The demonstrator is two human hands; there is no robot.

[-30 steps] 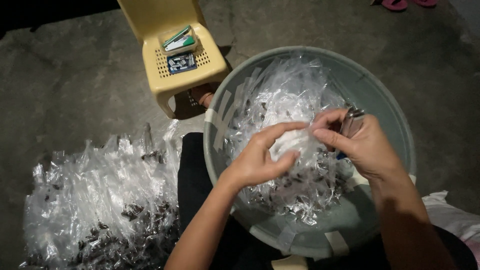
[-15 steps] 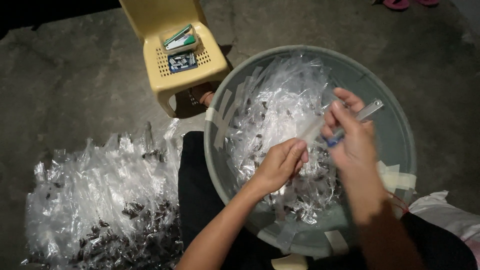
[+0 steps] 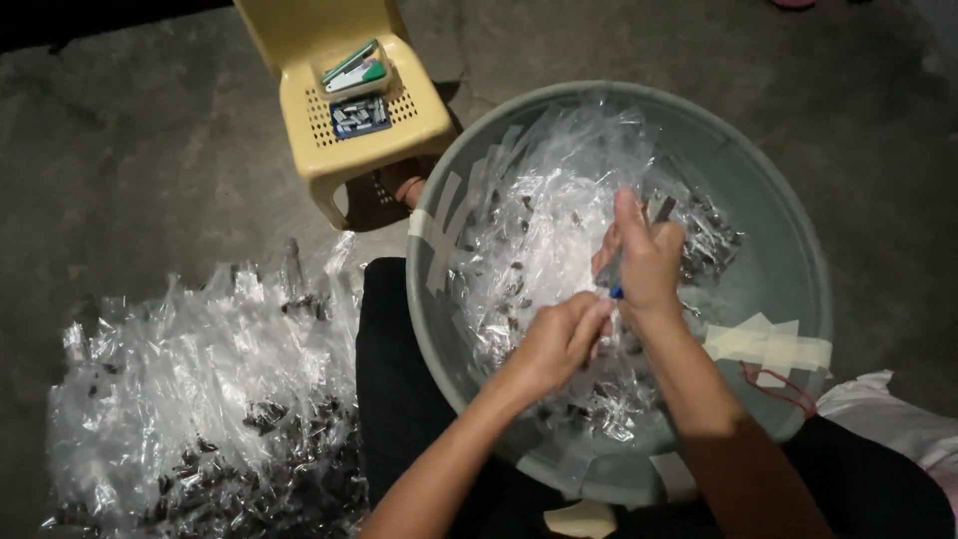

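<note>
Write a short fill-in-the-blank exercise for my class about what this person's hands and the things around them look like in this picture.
1. Both hands, the left hand and the right hand, work over a round grey ____.
2. The basin is patched with strips of ____.
3. The small yellow ____ stands on the floor beyond the basin.
4. The pile of clear plastic bags lies on the person's ____ side.

Missing words: basin; tape; chair; left

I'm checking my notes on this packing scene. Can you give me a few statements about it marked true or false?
1. Both hands are over the grey basin. True.
2. The right hand holds a slim tool with a blue part. True.
3. The yellow plastic chair is bare. False: a stapler and a small box lie on its seat.
4. The heap of clear plastic bags on the floor lies on the person's right. False: it lies on their left.
5. The left hand rests on the floor. False: it is at the bags in the basin.
</note>
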